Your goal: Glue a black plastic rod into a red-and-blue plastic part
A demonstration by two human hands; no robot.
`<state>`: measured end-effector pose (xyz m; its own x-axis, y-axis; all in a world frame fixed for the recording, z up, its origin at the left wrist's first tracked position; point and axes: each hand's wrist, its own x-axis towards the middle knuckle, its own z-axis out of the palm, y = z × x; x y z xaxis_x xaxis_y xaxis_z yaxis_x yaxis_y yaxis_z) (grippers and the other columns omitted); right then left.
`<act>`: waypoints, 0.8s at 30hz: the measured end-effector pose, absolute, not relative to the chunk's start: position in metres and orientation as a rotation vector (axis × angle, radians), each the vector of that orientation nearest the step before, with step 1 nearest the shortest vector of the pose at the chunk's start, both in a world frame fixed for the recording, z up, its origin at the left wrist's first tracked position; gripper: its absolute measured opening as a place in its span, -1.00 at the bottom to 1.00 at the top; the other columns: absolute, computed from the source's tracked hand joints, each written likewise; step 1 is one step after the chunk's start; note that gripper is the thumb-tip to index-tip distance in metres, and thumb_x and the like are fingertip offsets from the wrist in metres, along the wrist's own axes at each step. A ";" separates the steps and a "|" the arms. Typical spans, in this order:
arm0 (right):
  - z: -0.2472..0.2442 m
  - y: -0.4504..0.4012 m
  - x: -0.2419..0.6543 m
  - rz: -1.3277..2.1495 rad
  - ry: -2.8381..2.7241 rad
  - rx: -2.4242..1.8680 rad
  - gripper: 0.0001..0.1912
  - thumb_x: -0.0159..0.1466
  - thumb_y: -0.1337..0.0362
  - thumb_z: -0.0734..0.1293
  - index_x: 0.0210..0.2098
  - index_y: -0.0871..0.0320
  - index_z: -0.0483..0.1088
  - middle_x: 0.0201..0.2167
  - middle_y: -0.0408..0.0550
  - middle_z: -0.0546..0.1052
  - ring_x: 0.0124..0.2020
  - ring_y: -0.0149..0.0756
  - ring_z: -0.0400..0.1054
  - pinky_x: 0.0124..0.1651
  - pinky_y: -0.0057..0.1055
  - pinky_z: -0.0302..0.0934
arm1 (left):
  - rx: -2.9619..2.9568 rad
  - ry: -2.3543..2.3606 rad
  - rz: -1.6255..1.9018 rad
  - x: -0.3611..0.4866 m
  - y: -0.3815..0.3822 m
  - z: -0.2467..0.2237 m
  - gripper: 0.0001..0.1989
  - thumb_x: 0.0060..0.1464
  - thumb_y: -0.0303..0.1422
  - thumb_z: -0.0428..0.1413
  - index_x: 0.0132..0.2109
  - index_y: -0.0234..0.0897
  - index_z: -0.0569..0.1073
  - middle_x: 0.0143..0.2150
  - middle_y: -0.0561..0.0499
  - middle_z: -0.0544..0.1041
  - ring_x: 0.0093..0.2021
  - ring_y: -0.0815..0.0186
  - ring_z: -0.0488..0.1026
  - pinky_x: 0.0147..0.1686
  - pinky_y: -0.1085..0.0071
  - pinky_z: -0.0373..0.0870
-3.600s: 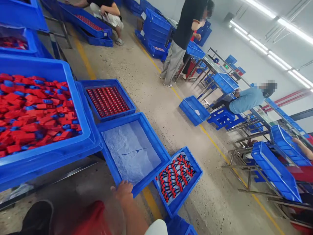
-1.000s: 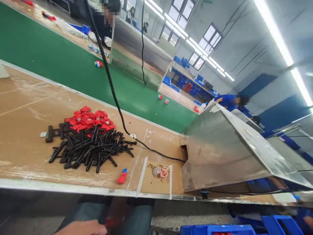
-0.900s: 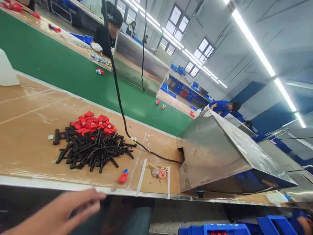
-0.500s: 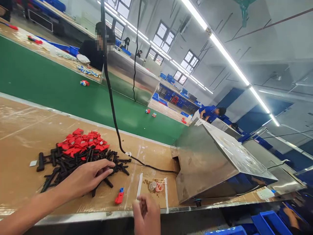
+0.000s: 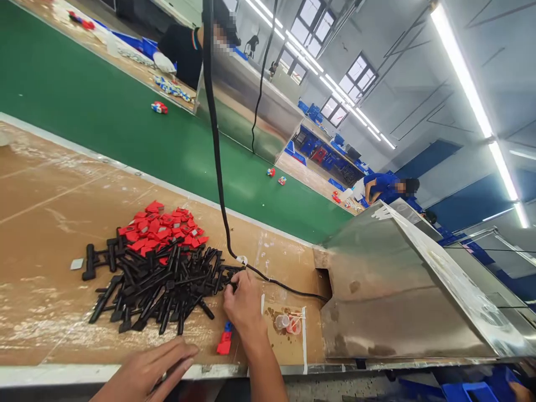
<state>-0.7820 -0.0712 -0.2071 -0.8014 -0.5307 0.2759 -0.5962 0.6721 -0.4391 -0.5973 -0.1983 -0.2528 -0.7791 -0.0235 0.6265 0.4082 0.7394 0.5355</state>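
Observation:
My left hand is low at the table's front edge, its fingers together; a small shiny bit shows between them, too little to identify. Reaching to the right end of the pile of black plastic parts, my right hand has thumb and fingertips closed around a black part. Red pieces are heaped against the back of the black pile. Beside my right wrist lies a red and blue piece on the brown tabletop.
A black cable hangs down and runs into a metal box at right. Small cups stand before the box. Behind the table, a green belt carries small coloured pieces. People are across the belt.
The view has shifted, and things sit further right. My left hand has drawn back from the black pile to the front edge. My right hand has moved forward to the pile's right end.

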 end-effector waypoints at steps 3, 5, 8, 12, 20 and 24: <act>-0.197 -0.054 -0.771 0.872 -2.691 0.965 -0.81 0.17 0.47 0.29 -0.24 0.12 0.41 -0.28 -0.04 0.54 -0.32 -0.21 0.46 -0.22 -0.32 0.31 | -0.227 -2.319 -0.787 -0.602 -0.192 -0.233 -0.73 0.57 -0.25 -0.06 0.07 -0.15 0.53 -0.11 0.03 0.75 -0.14 0.35 0.74 -0.08 0.65 0.58; -0.191 -0.036 -0.753 1.010 -2.583 0.937 -0.82 0.21 0.46 0.27 -0.23 0.10 0.40 -0.36 -0.12 0.49 -0.43 -0.30 0.41 -0.32 -0.39 0.29 | -0.144 -2.303 -0.699 -0.607 -0.181 -0.221 -0.67 0.58 -0.13 -0.10 0.10 -0.16 0.48 -0.12 0.03 0.74 -0.21 0.32 0.74 -0.24 0.57 0.61; -0.194 -0.006 -0.713 1.278 -2.420 0.744 -0.86 0.28 0.44 0.28 -0.23 0.07 0.38 -0.40 -0.19 0.45 -0.47 -0.38 0.37 -0.40 -0.51 0.29 | -0.078 -2.375 -0.584 -0.617 -0.160 -0.212 -0.54 0.56 0.01 -0.16 0.15 -0.21 0.43 -0.11 -0.03 0.72 -0.21 0.26 0.74 -0.30 0.46 0.64; -0.228 0.029 -0.663 1.547 -2.339 0.353 -0.86 0.32 0.40 0.36 -0.15 0.07 0.39 -0.39 -0.21 0.48 -0.48 -0.41 0.41 -0.37 -0.54 0.36 | -0.021 -2.376 -0.385 -0.632 -0.139 -0.205 -0.50 0.58 -0.04 -0.25 0.01 -0.30 0.42 -0.23 -0.10 0.66 -0.35 0.20 0.70 -0.43 0.36 0.57; -0.250 0.041 -0.639 2.202 -2.140 -0.296 -0.67 0.18 0.15 0.56 -0.28 0.10 0.35 -0.44 -0.25 0.45 -0.57 -0.47 0.29 -0.55 -0.57 0.22 | -0.071 -2.343 -0.388 -0.642 -0.138 -0.201 -0.59 0.61 -0.19 -0.23 -0.13 -0.22 0.41 -0.37 0.03 0.57 -0.45 0.25 0.63 -0.46 0.37 0.46; -0.236 0.038 -0.641 2.741 -1.819 -0.422 -0.44 -0.02 0.04 0.68 -0.14 0.16 0.52 -0.40 -0.17 0.56 -0.71 -0.58 0.12 -0.69 -0.60 0.07 | -0.080 -2.322 -0.738 -0.629 -0.138 -0.206 -0.64 0.58 -0.08 -0.10 -0.06 -0.17 0.44 -0.32 0.12 0.60 -0.41 0.37 0.64 -0.39 0.52 0.49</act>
